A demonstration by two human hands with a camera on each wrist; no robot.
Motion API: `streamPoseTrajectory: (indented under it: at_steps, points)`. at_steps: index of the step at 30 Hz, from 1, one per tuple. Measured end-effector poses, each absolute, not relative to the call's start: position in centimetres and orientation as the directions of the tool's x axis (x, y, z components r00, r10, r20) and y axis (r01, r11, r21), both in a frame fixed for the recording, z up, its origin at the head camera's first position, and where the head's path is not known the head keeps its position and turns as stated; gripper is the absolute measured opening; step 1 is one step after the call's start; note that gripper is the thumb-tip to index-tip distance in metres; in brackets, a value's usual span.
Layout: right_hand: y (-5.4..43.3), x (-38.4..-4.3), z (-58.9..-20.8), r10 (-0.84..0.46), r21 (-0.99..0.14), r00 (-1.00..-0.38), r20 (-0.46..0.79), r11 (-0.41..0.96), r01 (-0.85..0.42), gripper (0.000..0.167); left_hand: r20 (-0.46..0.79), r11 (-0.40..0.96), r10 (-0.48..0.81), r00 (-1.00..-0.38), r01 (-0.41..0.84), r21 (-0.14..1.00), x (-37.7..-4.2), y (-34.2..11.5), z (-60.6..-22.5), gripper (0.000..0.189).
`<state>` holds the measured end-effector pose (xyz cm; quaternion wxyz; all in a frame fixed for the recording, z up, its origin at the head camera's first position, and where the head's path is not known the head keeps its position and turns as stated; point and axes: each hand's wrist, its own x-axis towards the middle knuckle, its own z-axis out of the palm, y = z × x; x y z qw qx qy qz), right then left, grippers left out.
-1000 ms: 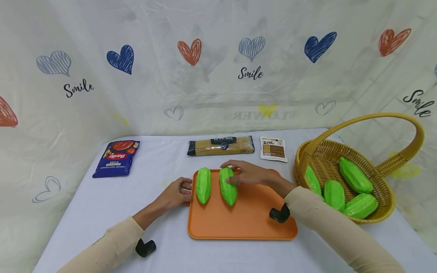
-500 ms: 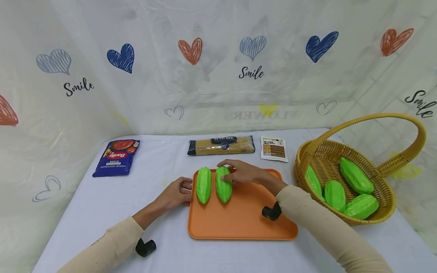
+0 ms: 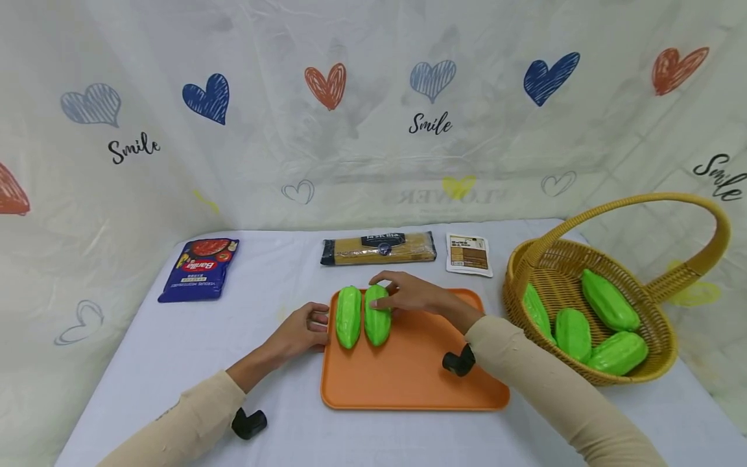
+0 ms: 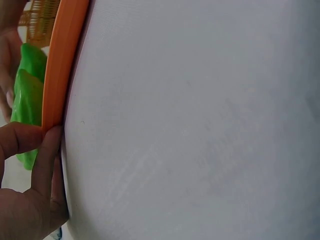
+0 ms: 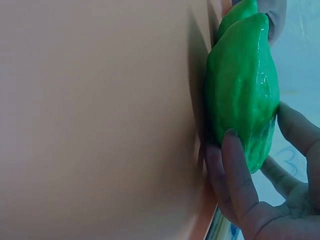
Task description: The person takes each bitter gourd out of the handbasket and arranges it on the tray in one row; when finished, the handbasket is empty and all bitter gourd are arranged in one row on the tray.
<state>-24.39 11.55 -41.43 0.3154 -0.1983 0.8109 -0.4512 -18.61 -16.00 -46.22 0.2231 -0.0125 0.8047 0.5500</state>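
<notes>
An orange tray (image 3: 415,379) lies on the white tablecloth with two green ridged gourds side by side at its left end. My right hand (image 3: 413,293) holds the right-hand gourd (image 3: 378,329) near its far end, its narrow tip toward me. In the right wrist view, fingers and thumb lie around the blunt end of that gourd (image 5: 242,85). A slim gap parts it from the left-hand gourd (image 3: 348,318), which nothing grips. My left hand (image 3: 302,329) is at the tray's left edge; in the left wrist view thumb and finger pinch the orange rim (image 4: 59,70).
To the right stands a wicker basket (image 3: 665,344) with a tall arched handle and several more green gourds inside. Behind the tray lie a spaghetti packet (image 3: 379,249) and a small white-and-brown pouch (image 3: 469,255). A blue Barilla pouch (image 3: 200,270) lies at the back left.
My right hand has slid its gourd left across the tray, closer to the other gourd, and the gourd has turned a little straighter. The left hand has stayed at the tray's edge.
</notes>
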Motion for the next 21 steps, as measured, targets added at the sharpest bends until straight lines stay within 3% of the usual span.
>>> streamPoseTrajectory:
  at_steps: [10, 21]
  points:
    - [11.32, -24.26, -41.29, -0.607, -0.876, -0.716, -0.346, 0.483, 0.015, 0.068, -0.367, 0.392, 0.238, -0.899, -0.257, 0.883, -18.65, -16.08, -46.08, 0.067]
    - [12.17, -24.12, -41.23, -0.568, -0.865, -0.759, -0.319, 0.502, -0.011, 0.071, -0.366, 0.386, 0.242, -0.899, -0.257, 0.886, -18.68, -16.06, -46.26, 0.066]
